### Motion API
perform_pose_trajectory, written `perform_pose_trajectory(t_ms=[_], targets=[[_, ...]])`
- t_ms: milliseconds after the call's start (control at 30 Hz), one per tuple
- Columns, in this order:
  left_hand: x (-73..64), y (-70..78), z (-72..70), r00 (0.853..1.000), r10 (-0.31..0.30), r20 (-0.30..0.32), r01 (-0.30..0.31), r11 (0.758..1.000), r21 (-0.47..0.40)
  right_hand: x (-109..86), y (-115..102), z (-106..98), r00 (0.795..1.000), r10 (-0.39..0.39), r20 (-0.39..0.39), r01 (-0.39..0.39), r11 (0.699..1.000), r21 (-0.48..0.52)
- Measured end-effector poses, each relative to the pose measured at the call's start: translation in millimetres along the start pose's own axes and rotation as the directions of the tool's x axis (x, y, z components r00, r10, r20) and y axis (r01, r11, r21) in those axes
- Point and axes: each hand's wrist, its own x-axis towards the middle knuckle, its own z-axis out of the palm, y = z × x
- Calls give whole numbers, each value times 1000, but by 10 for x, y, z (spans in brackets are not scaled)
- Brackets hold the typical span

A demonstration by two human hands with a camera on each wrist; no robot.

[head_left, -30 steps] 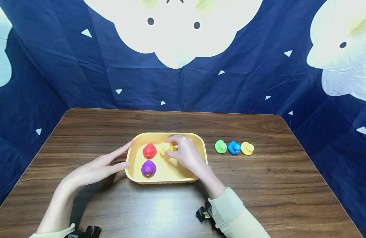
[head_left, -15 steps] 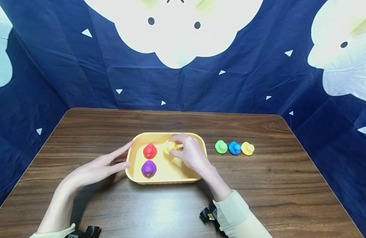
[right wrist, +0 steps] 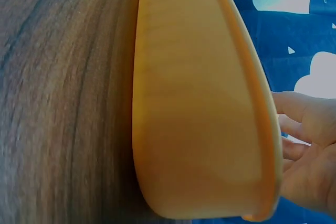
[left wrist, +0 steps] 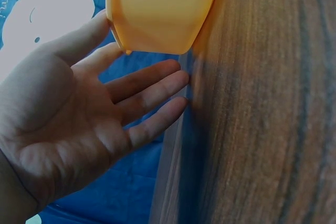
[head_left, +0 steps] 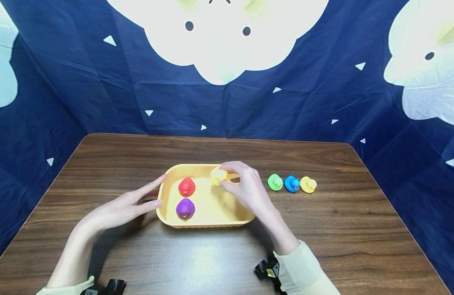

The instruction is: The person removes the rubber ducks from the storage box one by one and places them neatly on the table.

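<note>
We see a wooden worktop, blue cloth; right grip, pinching a yellow duck, has moved rightward; left grip is spread.

It was a cloth-screened booth, the wider room hidden: navy fabric printed with white clouds hung behind and beside a wood-grain table.

Tray on table. Inside: one duck at 10 o'clock, second duck at 8. Third duck at 1. Duck row outside, 3.
</note>
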Motion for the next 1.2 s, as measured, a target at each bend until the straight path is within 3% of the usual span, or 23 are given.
perform_pose_trajectory(t_ms=[567, 1000, 1200], targets=[[10, 14, -1, 1000, 1, -7, -1, 1000, -2, -109, 71, -233, 999, -1, -51, 4, 998, 69], [13, 25, 4, 1000, -4, -3, 4, 1000, -12, -193, 153, -446, 995, -27, -93, 29, 999, 21], [7, 13, 14, 1000, 1, -2, -1, 1000, -12, -221, 197, -554, 995, -6, -97, 6, 1000, 2]])
